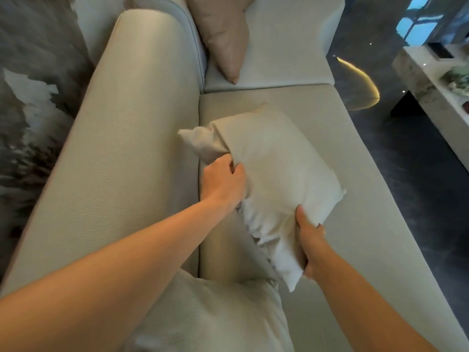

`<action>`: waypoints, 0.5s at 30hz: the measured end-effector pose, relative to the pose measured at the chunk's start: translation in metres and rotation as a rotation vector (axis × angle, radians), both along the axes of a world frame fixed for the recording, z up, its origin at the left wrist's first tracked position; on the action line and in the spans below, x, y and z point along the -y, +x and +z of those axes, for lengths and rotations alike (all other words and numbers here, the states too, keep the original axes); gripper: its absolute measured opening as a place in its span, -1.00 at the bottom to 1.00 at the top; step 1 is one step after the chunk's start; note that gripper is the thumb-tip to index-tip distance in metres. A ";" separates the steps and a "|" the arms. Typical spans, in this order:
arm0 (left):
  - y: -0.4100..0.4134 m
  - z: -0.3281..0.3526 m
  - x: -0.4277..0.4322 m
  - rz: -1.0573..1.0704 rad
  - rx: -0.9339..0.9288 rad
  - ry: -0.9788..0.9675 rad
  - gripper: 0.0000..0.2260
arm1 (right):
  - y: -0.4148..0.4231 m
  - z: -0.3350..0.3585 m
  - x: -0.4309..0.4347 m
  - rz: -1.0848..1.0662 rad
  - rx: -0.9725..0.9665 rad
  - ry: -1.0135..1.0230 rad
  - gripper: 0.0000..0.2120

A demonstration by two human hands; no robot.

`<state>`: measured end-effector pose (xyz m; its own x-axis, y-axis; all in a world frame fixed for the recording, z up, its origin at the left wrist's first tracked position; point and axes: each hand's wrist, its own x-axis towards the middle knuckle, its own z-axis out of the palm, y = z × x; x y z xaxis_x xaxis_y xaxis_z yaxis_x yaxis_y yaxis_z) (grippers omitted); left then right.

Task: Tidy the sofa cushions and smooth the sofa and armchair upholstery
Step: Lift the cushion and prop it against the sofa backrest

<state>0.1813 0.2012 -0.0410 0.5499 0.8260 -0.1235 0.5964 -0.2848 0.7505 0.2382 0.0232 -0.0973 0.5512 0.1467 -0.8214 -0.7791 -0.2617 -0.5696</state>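
1. Fingers of our left hand are bunched into the upper left edge of the cream cushion; our right hand is clamped on its lower right edge.
2. We judge it light, soft and loosely filled, and opposite edges suit best.
3. Cushion sits tilted over the sofa seat, beside the backrest; fabric is creased and its corners are floppy.
4. A tan cushion leans farther along.
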 end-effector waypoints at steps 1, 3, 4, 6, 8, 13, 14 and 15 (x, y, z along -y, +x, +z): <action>0.007 0.009 0.002 -0.054 0.029 0.042 -0.72 | 0.003 0.007 0.003 -0.007 -0.009 -0.001 -0.11; 0.022 0.032 -0.001 -0.128 0.083 0.146 -0.67 | 0.003 0.021 0.003 -0.011 -0.040 0.015 -0.09; 0.030 0.046 -0.005 -0.141 0.121 0.206 -0.66 | 0.000 0.028 -0.002 -0.012 -0.057 0.030 -0.07; 0.043 0.074 -0.018 -0.133 0.204 0.331 -0.66 | -0.008 0.045 -0.024 -0.020 -0.088 0.054 -0.08; 0.049 0.099 -0.036 -0.109 0.255 0.455 -0.69 | -0.021 0.062 -0.053 -0.042 -0.120 0.116 -0.20; 0.038 0.117 -0.093 -0.004 0.124 0.397 -0.87 | -0.048 0.093 -0.127 -0.090 -0.193 0.295 -0.52; 0.026 0.108 -0.100 -0.025 -0.036 0.337 -0.67 | -0.053 0.096 -0.139 -0.087 -0.183 0.276 -0.49; 0.013 0.097 -0.104 -0.079 -0.203 0.283 -0.48 | -0.059 0.097 -0.149 -0.087 -0.186 0.270 -0.46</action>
<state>0.1939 0.3053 0.0563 0.6013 0.7990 -0.0098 0.6933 -0.5156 0.5036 0.1793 0.1718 0.0000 0.4152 0.3320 -0.8470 -0.8892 -0.0487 -0.4549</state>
